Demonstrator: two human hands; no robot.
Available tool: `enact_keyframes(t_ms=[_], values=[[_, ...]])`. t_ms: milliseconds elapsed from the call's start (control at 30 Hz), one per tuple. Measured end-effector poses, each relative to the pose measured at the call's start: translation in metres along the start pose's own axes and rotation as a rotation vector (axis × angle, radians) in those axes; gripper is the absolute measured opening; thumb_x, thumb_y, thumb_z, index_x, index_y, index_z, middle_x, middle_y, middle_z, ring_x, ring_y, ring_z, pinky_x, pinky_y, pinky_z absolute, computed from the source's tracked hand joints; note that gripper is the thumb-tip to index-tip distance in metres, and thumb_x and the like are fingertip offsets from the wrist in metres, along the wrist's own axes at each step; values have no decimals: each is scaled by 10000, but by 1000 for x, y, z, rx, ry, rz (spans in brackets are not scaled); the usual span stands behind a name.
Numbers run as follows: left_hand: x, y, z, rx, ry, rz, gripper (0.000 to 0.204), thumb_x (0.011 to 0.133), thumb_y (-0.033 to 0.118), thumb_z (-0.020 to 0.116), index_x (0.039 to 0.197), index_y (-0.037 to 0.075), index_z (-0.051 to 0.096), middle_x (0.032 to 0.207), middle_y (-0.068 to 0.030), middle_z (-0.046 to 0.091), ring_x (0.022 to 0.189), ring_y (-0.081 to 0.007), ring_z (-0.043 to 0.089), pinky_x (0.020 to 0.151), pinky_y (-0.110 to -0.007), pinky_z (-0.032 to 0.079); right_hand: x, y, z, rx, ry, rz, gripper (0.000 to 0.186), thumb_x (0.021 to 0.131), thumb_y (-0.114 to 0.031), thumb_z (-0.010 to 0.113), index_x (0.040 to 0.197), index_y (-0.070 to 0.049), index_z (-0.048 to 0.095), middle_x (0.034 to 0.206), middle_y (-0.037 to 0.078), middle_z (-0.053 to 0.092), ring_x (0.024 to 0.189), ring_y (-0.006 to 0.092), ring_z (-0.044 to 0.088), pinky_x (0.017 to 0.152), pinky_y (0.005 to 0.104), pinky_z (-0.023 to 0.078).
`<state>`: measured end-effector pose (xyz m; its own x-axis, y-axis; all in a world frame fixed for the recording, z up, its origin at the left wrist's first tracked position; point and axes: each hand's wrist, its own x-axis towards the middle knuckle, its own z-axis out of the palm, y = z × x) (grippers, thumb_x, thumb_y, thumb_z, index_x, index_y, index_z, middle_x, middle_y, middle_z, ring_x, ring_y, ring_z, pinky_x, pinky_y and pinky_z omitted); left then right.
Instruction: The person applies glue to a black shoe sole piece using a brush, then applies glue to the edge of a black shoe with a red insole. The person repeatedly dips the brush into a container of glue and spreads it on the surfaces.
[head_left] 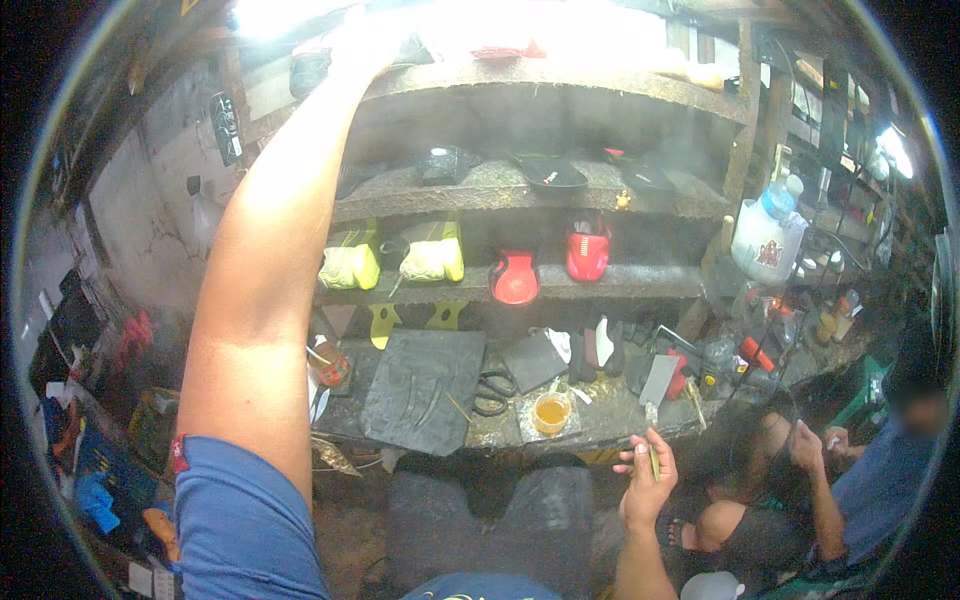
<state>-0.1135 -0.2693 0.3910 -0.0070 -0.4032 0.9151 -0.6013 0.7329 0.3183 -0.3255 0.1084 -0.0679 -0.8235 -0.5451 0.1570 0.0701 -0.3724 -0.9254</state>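
While two red shoes (550,265) sit shelved, right hand (648,487) pinches one stick (654,462).

Right hand (648,487), lower centre-right of frame, pinches a thin yellowish stick (654,462), held roughly upright just below the workbench edge. Left hand (362,45), upper-left of centre, is raised to the top shelf (560,78); glare washes it out, so what it touches can't be told.
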Motion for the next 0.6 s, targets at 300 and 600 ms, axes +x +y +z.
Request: enact_keyframes(t_ms=[300,600], values=[[-23,-15,-14,-132,71,-74,650,828,186,760,1344,92,376,1296,-78,492,1118,-192,540,930,-366,482,-4,11,-4,-59,18,-4,299,960,-111,592,1231,16,586,1039,145,683,735,140,641,582,267,565],[-188,-45,-126,-746,241,-336,810,819,204,776,1456,106,286,1390,-76,432,1180,-191,501,956,-377,470,-21,-24,48,74,-138,-11,447,983,-177,571,1372,19,471,1231,200,605,884,219,661,668,306,585]])
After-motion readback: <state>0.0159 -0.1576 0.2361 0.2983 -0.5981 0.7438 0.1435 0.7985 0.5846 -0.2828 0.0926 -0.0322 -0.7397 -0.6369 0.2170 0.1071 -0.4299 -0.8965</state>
